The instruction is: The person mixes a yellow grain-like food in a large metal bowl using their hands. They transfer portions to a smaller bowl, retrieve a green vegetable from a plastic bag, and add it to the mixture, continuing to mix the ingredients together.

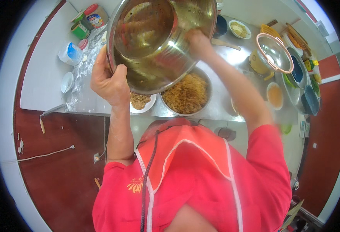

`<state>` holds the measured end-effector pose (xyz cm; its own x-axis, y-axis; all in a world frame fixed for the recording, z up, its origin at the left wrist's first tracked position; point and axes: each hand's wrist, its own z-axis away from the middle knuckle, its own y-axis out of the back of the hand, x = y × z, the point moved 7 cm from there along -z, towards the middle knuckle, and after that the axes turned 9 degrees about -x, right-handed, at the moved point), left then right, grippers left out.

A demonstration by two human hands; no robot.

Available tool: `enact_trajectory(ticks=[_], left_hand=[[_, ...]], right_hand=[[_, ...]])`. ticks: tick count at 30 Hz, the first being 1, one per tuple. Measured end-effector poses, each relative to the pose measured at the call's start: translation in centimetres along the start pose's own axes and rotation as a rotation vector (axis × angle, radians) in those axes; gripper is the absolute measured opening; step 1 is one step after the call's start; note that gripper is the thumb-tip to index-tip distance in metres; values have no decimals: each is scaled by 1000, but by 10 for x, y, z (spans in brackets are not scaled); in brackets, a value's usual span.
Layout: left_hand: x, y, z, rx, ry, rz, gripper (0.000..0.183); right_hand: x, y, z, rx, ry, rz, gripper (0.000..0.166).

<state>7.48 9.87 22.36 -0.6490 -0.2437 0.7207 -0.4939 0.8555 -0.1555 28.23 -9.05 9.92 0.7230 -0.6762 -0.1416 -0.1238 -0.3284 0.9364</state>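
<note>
A large stainless steel bowl (155, 72) is tilted above the counter, its oily inside facing me. My left hand (111, 79) grips its rim at the left, thumb inside and fingers around the outside. My right hand (199, 43) is inside the bowl, against the right inner wall; it is blurred, and its fingers are hard to make out. Below the bowl, a metal basin (210, 92) holds a heap of brown shredded food (187, 94). Beside it, partly covered by the bowl, a white plate (153, 104) carries a brown minced mixture (139, 101).
White powder covers the counter's left part (84, 72), near several jars (96, 17) and a small white bowl (67, 82). At right are a wooden utensil (226, 43), a pink-rimmed basin (291, 65), a yellow jug (256, 64) and a bowl of pale orange contents (275, 95).
</note>
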Motion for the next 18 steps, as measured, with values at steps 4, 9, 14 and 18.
enact_trajectory(ticks=[4,9,14,18], left_hand=[[-4,6,-3,-6,19,-80,49],[-6,15,-11,78,-11,-152,49],[-8,16,-20,127,76,-36,52],[-5,12,-17,197,194,30,53]], right_hand=[[-58,-32,53,-130,-35,-629,21],[-89,-3,102,-120,-3,-799,20],[-79,-5,136,-10,71,-563,17],[-77,32,136,124,61,-564,11]])
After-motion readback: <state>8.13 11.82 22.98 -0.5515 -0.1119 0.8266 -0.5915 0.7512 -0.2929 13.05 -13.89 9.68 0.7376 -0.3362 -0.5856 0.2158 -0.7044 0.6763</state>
